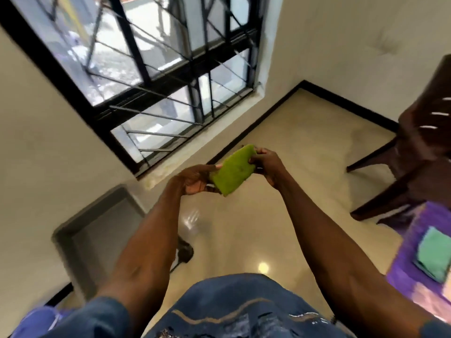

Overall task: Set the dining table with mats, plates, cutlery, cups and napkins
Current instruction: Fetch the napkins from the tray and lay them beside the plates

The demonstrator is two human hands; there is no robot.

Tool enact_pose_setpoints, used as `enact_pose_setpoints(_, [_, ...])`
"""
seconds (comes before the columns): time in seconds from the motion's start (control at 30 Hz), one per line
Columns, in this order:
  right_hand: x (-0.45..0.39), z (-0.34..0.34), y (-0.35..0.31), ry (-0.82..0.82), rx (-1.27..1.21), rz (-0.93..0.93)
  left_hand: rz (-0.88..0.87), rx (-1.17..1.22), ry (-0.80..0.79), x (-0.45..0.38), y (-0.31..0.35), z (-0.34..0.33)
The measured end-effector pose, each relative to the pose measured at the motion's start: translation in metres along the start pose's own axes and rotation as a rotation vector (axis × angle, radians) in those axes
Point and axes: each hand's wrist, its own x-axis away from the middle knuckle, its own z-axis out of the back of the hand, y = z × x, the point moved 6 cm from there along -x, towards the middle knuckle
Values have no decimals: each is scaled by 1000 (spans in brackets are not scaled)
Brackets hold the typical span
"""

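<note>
Lime-green napkin [233,172] at centre, teal-green folded napkin [433,256] on a purple mat [410,242] at four o'clock, dark brown chair [419,152] at three o'clock, black-framed window [146,76] at eleven o'clock, glossy cream floor [280,215], blue patterned shirt [244,311] at six o'clock.

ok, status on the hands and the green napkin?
Left hand and right hand both grip the green napkin, held over the floor. Teal napkin already on the purple-covered table. Nothing in the way.

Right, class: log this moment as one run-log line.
left hand: grips folded green cloth napkin | right hand: pinches its far edge | folded teal cloth: lies on purple-covered table
</note>
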Motion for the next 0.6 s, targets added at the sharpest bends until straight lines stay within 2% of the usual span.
enact_pose_setpoints(0.13, [-11,64,-14,58,8,-15,45,-202,-85,-67,20,-69])
enact_pose_setpoints(0.23, [-22,117,-16,179,-69,-23,92,-354,-141,-127,29,-115])
enact_pose_setpoints(0.37, [-36,180,-9,309,-289,-96,69,-314,-162,-203,45,-161])
enact_pose_setpoints(0.6, [-79,268,-23,444,-467,-121,88,-334,-270,-335,94,-244])
